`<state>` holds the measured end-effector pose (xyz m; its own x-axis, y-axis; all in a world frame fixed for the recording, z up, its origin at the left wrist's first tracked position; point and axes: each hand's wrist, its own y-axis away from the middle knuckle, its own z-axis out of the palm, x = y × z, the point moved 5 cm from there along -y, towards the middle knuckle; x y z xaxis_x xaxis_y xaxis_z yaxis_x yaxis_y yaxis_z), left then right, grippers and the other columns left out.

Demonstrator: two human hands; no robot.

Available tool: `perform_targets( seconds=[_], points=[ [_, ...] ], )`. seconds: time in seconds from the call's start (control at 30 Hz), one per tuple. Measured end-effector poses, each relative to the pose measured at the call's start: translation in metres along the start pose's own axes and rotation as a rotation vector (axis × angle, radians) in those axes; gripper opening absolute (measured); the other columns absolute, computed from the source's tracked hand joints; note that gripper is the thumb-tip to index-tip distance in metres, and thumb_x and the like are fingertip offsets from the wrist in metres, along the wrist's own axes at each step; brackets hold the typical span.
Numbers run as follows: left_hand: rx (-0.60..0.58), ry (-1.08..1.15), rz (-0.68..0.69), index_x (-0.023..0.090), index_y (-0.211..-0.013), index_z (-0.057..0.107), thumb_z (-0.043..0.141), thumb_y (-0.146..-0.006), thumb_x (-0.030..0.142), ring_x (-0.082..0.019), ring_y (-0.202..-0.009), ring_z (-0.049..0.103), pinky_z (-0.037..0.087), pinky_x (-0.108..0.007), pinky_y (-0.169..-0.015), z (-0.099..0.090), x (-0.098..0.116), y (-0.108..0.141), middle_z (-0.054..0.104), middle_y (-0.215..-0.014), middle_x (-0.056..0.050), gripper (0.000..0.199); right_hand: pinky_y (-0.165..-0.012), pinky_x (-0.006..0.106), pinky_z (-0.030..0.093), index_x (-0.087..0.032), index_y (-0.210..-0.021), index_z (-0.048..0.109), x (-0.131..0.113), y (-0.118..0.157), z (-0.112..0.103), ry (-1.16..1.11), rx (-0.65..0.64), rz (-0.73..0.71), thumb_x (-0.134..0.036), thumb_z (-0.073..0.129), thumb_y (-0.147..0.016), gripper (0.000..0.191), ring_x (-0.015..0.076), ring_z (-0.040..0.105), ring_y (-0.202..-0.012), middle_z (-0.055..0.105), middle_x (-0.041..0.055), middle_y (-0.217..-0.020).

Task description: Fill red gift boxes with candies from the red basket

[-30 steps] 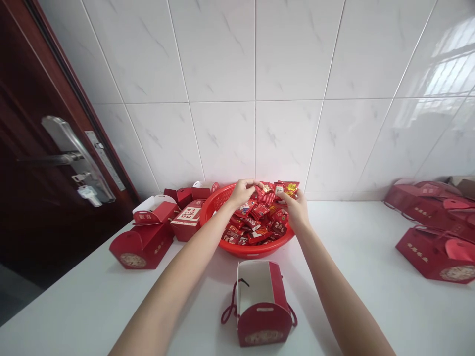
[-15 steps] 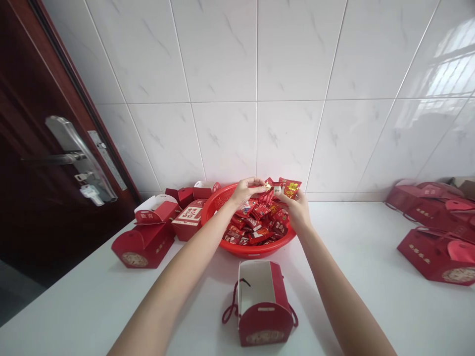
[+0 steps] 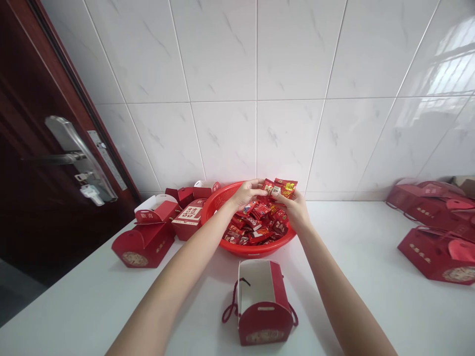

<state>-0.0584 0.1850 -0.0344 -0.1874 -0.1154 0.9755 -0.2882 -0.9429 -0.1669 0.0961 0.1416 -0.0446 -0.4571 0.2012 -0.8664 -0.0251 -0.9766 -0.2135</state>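
The gold-printed red packet and the small white-labelled packet in my right grip have shifted left since half a second ago, and now lie close up against the red packet at my left fingertips. My left grip pinches that red packet between thumb and fingers; my right grip pinches its two, thumb on the near side. I hold all of them above the far part of the red plastic basket, where many wrapped sweets lie heaped.

Nearer me on the table, between my forearms, stands a red carton with its top open, showing a white inside and a dark red cord looping out at either side. Left of the basket sit more red boxes, some with raised flaps; others are grouped at the far right. Behind rises the tiled wall, and at the left a dark door with keys hanging from its lock.
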Motion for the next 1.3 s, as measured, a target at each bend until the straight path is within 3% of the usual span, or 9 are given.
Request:
perform_targets(
  seconds=[0.27,0.47,0.77,1.0,1.3],
  points=[
    [-0.006,-0.046,-0.025,0.016,-0.094,0.076,0.088,-0.058,0.021,-0.019,-0.089,0.068,0.051,-0.031,-0.082,0.002,0.0,0.002,0.075,-0.099,-0.007,0.039,-0.075,0.036,0.063,-0.019,-0.098,0.071,0.001,0.0,-0.001,0.062,-0.025,0.022,-0.031,0.09,-0.056,0.047,0.0246,0.075,-0.085,0.079,0.0059,-0.093],
    [0.025,-0.016,-0.013,0.017,-0.093,0.077,0.091,-0.055,0.026,-0.019,-0.085,0.069,0.05,-0.029,-0.078,0.004,0.004,0.003,0.076,-0.095,-0.006,0.042,-0.07,0.033,0.062,-0.019,-0.094,0.071,0.002,0.0,0.001,0.062,-0.034,0.025,-0.033,0.091,-0.054,0.047,0.023,0.075,-0.08,0.079,0.0045,-0.09],
    [-0.15,-0.044,0.02,0.014,-0.092,0.076,0.09,-0.063,0.032,-0.02,-0.085,0.07,0.051,-0.035,-0.085,0.012,0.002,0.004,0.077,-0.093,-0.008,0.037,-0.074,0.036,0.061,-0.018,-0.093,0.069,0.002,0.003,0.003,0.13,-0.075,0.015,-0.031,0.09,-0.058,0.043,0.0231,0.074,-0.08,0.078,0.0053,-0.089],
    [-0.171,-0.149,0.042,0.014,-0.096,0.077,0.09,-0.064,0.03,-0.022,-0.089,0.07,0.051,-0.038,-0.089,0.013,0.002,0.004,0.077,-0.095,-0.008,0.038,-0.077,0.036,0.06,-0.018,-0.096,0.068,0.003,0.004,0.004,0.186,-0.092,-0.013,-0.027,0.088,-0.057,0.045,0.0233,0.073,-0.082,0.078,0.0039,-0.089],
    [-0.137,-0.174,0.034,0.014,-0.084,0.077,0.089,-0.062,0.029,-0.02,-0.081,0.069,0.052,-0.035,-0.082,0.017,0.01,0.009,0.077,-0.084,-0.006,0.029,-0.077,0.037,0.059,-0.019,-0.099,0.067,0.004,0.003,0.003,0.247,-0.092,-0.047,-0.03,0.088,-0.059,0.046,0.0242,0.073,-0.083,0.077,0.0039,-0.088]
  ],
)
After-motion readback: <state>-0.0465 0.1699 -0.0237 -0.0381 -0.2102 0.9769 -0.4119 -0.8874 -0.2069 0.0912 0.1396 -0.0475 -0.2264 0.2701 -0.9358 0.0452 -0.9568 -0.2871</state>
